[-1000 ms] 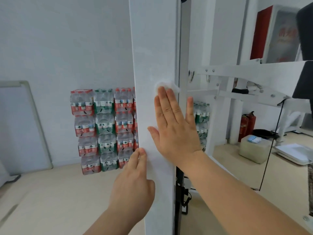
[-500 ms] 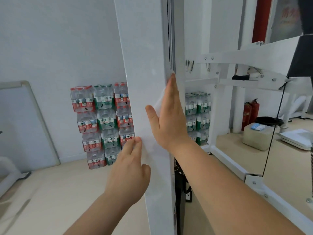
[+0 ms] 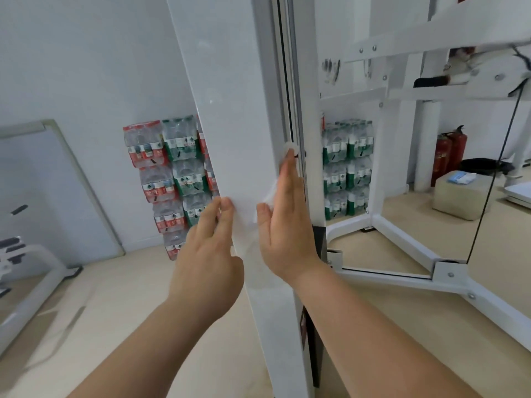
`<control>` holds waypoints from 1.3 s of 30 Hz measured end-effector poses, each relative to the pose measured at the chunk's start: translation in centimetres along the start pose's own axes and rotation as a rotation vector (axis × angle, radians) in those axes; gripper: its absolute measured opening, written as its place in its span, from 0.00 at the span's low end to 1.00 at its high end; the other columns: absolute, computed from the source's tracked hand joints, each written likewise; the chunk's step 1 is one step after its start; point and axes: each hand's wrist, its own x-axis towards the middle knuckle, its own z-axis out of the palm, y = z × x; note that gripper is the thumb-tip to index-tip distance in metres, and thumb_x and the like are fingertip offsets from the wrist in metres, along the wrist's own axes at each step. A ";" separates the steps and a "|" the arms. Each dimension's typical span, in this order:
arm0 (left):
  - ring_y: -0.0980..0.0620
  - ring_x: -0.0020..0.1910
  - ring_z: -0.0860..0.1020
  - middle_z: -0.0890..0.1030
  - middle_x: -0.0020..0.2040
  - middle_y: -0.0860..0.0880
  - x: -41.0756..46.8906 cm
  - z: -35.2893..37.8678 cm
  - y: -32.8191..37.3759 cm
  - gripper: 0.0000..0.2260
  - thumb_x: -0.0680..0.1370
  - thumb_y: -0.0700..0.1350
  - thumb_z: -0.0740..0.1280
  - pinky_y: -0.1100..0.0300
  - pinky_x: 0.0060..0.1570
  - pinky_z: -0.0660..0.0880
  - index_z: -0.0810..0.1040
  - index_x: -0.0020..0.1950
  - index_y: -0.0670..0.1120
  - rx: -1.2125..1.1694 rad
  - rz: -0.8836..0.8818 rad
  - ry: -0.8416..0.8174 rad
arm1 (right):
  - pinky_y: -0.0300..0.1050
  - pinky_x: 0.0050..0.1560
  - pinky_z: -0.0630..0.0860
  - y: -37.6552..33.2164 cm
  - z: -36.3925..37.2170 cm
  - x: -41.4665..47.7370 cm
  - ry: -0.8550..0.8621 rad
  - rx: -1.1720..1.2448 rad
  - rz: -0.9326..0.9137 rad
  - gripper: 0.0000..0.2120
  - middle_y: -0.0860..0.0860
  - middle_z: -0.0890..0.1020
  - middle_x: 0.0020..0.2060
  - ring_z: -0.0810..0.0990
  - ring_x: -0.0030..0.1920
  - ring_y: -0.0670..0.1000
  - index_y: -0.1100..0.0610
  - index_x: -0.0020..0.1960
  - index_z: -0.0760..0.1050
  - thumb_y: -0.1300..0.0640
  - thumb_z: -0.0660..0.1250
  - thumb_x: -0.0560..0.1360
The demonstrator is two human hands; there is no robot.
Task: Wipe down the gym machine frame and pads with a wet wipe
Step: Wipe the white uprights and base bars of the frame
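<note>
A tall white upright of the gym machine frame (image 3: 230, 110) fills the centre of the view. My right hand (image 3: 287, 225) lies flat, fingers straight, against the upright's right edge and presses a white wet wipe (image 3: 268, 195) onto it; the wipe shows at the fingertips and beside the thumb. My left hand (image 3: 209, 248) rests on the upright's left edge with its fingertips touching the surface. White cross beams (image 3: 425, 38) of the machine run to the upper right.
Stacked packs of water bottles (image 3: 169, 179) stand against the wall behind the upright. White floor rails (image 3: 431, 254) of the frame spread to the right. Red fire extinguishers (image 3: 451, 153), a beige box (image 3: 459, 196) and a leaning whiteboard (image 3: 43, 182) stand further off.
My right hand turned from the upright's front face onto its right edge with the wipe and slid downward. My left hand stayed on the left edge. My view moved closer and to the right.
</note>
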 end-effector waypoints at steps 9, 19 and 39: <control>0.49 0.81 0.49 0.41 0.83 0.50 -5.8 7.9 -2.3 0.37 0.72 0.44 0.51 0.42 0.77 0.55 0.49 0.82 0.44 0.260 0.201 -0.108 | 0.52 0.78 0.50 5.3 3.2 -16.3 -0.058 -0.165 0.265 0.38 0.42 0.38 0.82 0.42 0.82 0.45 0.49 0.82 0.32 0.51 0.54 0.82; 0.48 0.81 0.51 0.39 0.82 0.50 -6.7 9.2 -1.8 0.39 0.73 0.47 0.62 0.44 0.75 0.52 0.50 0.82 0.47 0.209 0.183 -0.119 | 0.49 0.81 0.51 2.8 2.2 -10.6 -0.020 0.059 0.306 0.37 0.51 0.47 0.83 0.45 0.82 0.46 0.52 0.82 0.37 0.58 0.58 0.83; 0.41 0.81 0.50 0.43 0.82 0.42 -10.7 18.2 -5.6 0.34 0.76 0.43 0.56 0.36 0.71 0.64 0.49 0.82 0.43 0.342 0.322 -0.276 | 0.57 0.81 0.49 6.0 5.7 -22.7 0.001 0.033 0.564 0.32 0.50 0.51 0.83 0.48 0.82 0.46 0.53 0.83 0.43 0.57 0.56 0.85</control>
